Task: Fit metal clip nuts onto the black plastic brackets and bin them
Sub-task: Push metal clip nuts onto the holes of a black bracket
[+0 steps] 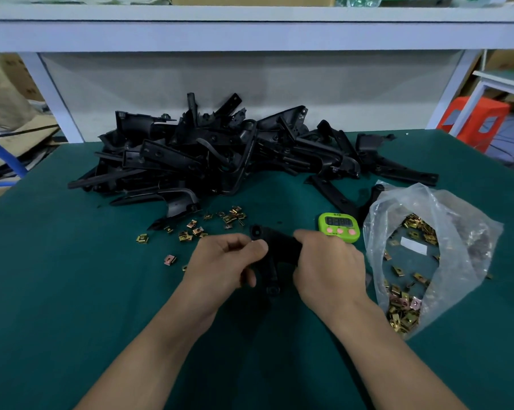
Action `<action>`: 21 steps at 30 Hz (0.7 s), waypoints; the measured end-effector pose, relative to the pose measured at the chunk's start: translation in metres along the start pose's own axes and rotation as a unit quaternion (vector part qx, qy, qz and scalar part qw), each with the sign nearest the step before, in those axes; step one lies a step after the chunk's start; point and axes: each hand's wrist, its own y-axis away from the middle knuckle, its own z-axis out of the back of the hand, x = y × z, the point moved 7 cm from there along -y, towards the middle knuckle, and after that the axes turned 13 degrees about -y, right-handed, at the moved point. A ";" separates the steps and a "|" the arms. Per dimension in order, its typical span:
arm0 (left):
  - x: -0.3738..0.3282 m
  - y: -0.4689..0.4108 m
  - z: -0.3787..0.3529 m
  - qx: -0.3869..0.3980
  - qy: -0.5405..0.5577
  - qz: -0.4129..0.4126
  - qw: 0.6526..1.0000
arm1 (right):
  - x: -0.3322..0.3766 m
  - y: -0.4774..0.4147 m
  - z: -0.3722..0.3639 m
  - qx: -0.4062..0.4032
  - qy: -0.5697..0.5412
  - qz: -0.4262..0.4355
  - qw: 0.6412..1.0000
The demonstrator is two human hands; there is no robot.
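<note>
- The green desk (pixel 72 291) carries everything.
- A heap of black plastic brackets (pixel 220 149) fills its far middle, tangled over one another against the back panel.
- A clear plastic bag (pixel 457 232) lies at the right with its mouth open; inside are many brass-coloured clip nuts (pixel 403 315), thickest at the near end, and a white slip.
- The left hand (pixel 223 261) and the right hand (pixel 329 267) meet in front of the heap, both with curled fingers holding one bracket (pixel 279 247) between them, just above the desk. Whether the left fingers also pinch a nut cannot be told.
- A green timer (pixel 338 226) stands just behind the right hand, between it and the bag.
- Loose clip nuts (pixel 190 229) lie scattered left of and behind the left hand.
</note>
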 end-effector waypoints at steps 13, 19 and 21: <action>0.010 0.009 -0.011 -0.165 0.282 0.112 0.939 | 0.016 0.006 -0.004 0.009 -0.018 -0.022 1.000; 0.000 0.009 0.003 -0.186 -0.018 0.016 0.982 | 0.013 0.008 0.002 -0.004 0.035 -0.014 0.999; -0.004 0.013 -0.002 -0.182 -0.077 -0.006 0.980 | 0.009 0.008 0.000 0.013 0.021 -0.033 0.999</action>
